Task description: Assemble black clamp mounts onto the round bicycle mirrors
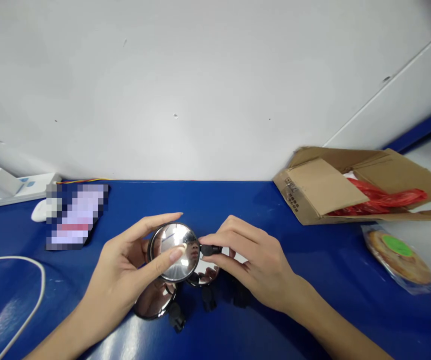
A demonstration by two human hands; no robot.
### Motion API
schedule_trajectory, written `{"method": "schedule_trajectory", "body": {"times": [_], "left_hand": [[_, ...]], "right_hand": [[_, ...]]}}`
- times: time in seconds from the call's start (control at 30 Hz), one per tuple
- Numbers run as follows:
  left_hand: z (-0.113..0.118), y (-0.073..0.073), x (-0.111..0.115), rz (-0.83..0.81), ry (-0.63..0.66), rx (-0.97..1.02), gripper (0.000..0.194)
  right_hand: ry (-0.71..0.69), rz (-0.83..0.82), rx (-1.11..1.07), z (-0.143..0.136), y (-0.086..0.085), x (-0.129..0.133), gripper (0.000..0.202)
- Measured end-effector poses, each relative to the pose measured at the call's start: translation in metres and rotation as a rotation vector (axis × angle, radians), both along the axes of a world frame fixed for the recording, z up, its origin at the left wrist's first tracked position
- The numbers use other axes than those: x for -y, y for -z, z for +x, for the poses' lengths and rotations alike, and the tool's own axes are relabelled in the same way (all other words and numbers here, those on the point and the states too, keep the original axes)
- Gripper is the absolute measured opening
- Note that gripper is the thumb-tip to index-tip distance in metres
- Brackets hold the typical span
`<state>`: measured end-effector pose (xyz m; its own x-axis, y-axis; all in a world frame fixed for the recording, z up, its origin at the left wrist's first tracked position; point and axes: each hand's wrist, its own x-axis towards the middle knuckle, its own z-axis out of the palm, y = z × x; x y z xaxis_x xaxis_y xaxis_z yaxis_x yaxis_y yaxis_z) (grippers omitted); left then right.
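Near side: lower left mirror (pixel 152 305) lies glass up on the worktop (pixel 215 345). Middle mirror (pixel 203 278) just beyond, partly covered; third mirror (pixel 240 257) shows as a sliver by the right hand (pixel 255 255).

Above these, left hand (pixel 121 272) grips the held mirror (pixel 168 245), thumb across the glass, index finger along the top rim. Right hand pinches a black stem (pixel 208 250) at its right rim; cannot tell how firmly the two join. Judgement: hold by the rim, thumb off the glass to spare smears; keep stem in line with the rim, press or turn gently. Low elbows or a slip could knock the mirrors below.

Room: cable (pixel 42 280) bounds the left, packet (pixel 399 255) the right. Farther, phone (pixel 76 220) left, box (pixel 313 190) right, bare blue between, then wall (pixel 175 75).
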<state>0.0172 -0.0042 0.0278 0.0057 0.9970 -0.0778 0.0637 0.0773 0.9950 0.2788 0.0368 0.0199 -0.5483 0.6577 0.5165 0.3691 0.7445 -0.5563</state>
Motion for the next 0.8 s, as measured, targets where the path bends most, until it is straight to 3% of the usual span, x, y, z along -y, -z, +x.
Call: {"method": "schedule_trajectory", "body": {"times": [0.17, 0.27, 0.53, 0.67, 0.8], "left_hand": [[-0.002, 0.005, -0.001, 0.236, 0.051, -0.116, 0.063], [-0.004, 0.007, -0.003, 0.282, 0.068, -0.184, 0.063], [-0.003, 0.009, -0.002, 0.295, 0.058, -0.176, 0.064], [-0.008, 0.014, -0.003, 0.327, 0.136, -0.177, 0.068], [-0.011, 0.015, -0.004, 0.169, 0.191, -0.061, 0.072]], "right_hand": [[0.039, 0.002, -0.02, 0.001, 0.002, 0.0, 0.01], [0.028, 0.014, -0.039, 0.001, 0.002, 0.0, 0.011], [0.018, 0.028, -0.095, -0.001, 0.004, 0.001, 0.013], [0.005, 0.008, -0.145, -0.002, 0.003, 0.001, 0.013], [-0.051, -0.157, -0.225, 0.002, -0.004, 0.001, 0.014]]}}
